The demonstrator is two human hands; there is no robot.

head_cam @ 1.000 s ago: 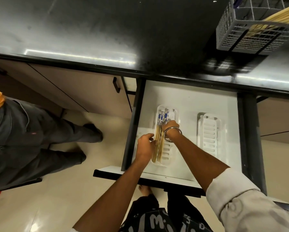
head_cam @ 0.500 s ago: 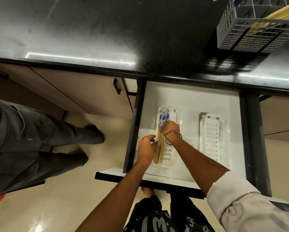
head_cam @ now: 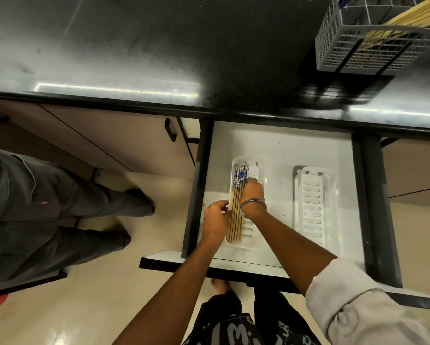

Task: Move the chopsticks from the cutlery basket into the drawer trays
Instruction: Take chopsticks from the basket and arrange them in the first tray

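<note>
The right hand point(head_cam: 252, 192) lies over the upper part of a bundle of chopsticks point(head_cam: 235, 215) in the left drawer tray point(head_cam: 255, 239), its fingers curled down onto them where the blue-patterned ends begin; whether it grips them or only presses them flat cannot be told from above. The left hand point(head_cam: 216, 220) sits at the tray's left side, fingers bent, their tips touching the outer sticks near the middle.

The step in hand looks like squaring the bundle. It goes best if both hands nudge the sticks sideways into one flat row, patterned ends all pointing to the far end and plain tips even at the near wall, none riding over another.

About five or six chopsticks lie in this tray; the exact count is unclear. Two white slotted trays sit in the open drawer point(head_cam: 281, 148), and the right drawer tray point(head_cam: 311, 207) holds nothing. One grey cutlery basket point(head_cam: 353, 51) stands on the black countertop point(head_cam: 159, 46), well apart, with several plain wooden chopsticks point(head_cam: 413, 13) in it, so the task seems partly done.
</note>
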